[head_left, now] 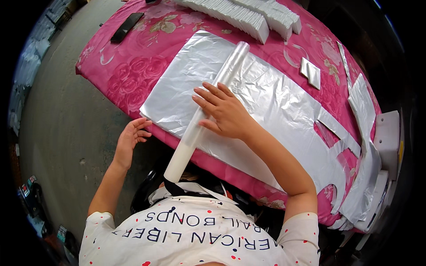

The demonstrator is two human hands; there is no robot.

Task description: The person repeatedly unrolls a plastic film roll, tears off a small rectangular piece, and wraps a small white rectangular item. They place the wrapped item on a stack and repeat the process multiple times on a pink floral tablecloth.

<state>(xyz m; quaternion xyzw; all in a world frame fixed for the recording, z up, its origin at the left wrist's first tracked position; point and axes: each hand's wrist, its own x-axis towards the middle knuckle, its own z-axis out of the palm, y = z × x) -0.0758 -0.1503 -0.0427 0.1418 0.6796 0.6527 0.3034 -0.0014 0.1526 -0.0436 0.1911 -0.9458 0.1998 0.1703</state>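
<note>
A stack of thin silvery-white plastic bags (275, 133) lies flat across the table, with handle cut-outs at its right end. Slantwise over its left part rests a long white tube (179, 162) with clear film around its upper length; the near end sticks out past the table edge toward my body. My right hand (225, 113) lies on the tube's middle, palm down, fingers stretched out and not wrapped round it. Off the table's near left edge, close to the corner of the stack, my left hand (131, 138) hangs with fingers loosely bent and apart, holding nothing.
A pink flowered cloth (137, 73) covers the table. A black phone (127, 27) lies at the far left. Rows of folded white packets (230, 17) stand at the back; small white packets (310, 73) and loose plastic strips (361, 104) lie on the right, beside a white box (387, 133).
</note>
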